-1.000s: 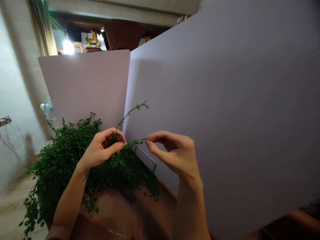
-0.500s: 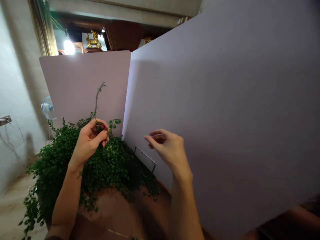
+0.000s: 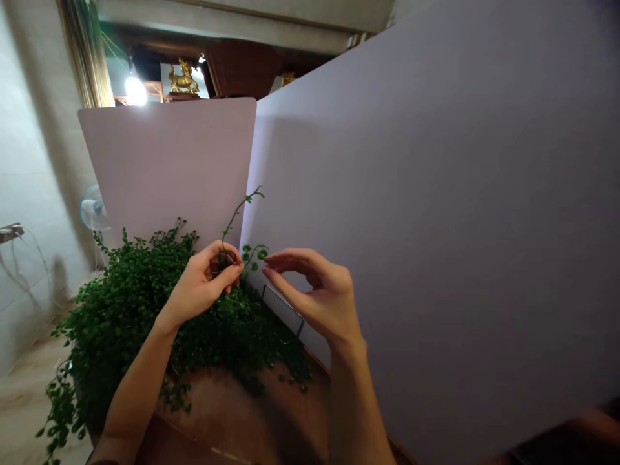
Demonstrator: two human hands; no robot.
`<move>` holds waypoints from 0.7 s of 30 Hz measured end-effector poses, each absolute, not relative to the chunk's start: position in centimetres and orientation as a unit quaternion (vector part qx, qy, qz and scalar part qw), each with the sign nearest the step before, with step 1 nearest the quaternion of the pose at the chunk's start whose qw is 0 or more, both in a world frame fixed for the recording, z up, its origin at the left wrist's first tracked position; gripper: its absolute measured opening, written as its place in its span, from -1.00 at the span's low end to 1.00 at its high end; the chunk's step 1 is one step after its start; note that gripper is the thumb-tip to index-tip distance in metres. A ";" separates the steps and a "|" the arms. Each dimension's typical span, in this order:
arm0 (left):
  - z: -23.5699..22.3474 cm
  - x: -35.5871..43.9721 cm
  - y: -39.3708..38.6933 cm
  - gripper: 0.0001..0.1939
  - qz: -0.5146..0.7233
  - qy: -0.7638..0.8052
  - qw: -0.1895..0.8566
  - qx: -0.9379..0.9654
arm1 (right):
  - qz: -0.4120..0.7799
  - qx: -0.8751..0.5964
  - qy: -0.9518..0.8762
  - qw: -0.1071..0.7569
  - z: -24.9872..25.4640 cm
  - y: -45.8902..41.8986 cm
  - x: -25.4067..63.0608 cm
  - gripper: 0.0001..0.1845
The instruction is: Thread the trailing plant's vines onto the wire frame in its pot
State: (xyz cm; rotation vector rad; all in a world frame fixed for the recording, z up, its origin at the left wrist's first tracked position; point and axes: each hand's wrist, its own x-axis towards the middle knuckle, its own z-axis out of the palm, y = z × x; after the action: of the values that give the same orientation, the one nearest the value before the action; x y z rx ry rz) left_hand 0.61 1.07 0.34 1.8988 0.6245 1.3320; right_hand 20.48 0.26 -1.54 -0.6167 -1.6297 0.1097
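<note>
- Leafy plant point(image 3: 121, 303): the landmark, a dense, bushy mound of small rounded green leaves, with strands trailing at its edges.
- Left hand point(image 3: 201, 284): over the plant's right part, thumb and fingers pinching a cut-looking stem.
- Stem point(image 3: 248, 198): thin, wiry and green, above the plant's right part; it curls into a loop at the fingers, one bare-looking end rising in an arc, another bearing small round leaves.
- Right hand point(image 3: 312, 294): right of the plant, thumb and forefinger curved with a slim gap between the tips; whether the forefinger brushes the nearest leaf is hard to tell.
- Wire frame point(image 3: 285, 302): thin and angular, at the plant's right edge.
- Tabletop point(image 3: 237, 403): smooth, reddish-brown, in front of the plant.
- Pale panel point(image 3: 169, 165): flat, matte and round-cornered, behind the plant.
</note>
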 end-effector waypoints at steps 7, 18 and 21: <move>0.5 0.8 0.3 -0.86 0.485 0.260 0.342 0.762 | -0.053 -0.266 -0.732 0.625 -1.3 0.4 20.1 -0.93; 0.6 0.8 -0.4 -0.85 0.470 0.262 0.332 0.775 | -0.065 -0.266 -0.712 0.646 -1.7 0.5 20.3 -0.88; 0.6 0.8 -0.5 -0.87 0.461 0.262 0.333 0.780 | -0.064 -0.259 -0.698 0.665 -1.9 0.6 20.2 -0.80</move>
State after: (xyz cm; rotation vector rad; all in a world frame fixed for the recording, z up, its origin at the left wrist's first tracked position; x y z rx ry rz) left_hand 0.80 -0.48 0.62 2.0360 0.6838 1.2052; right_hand 20.18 0.65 -1.92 -0.5842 -1.5770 -0.1439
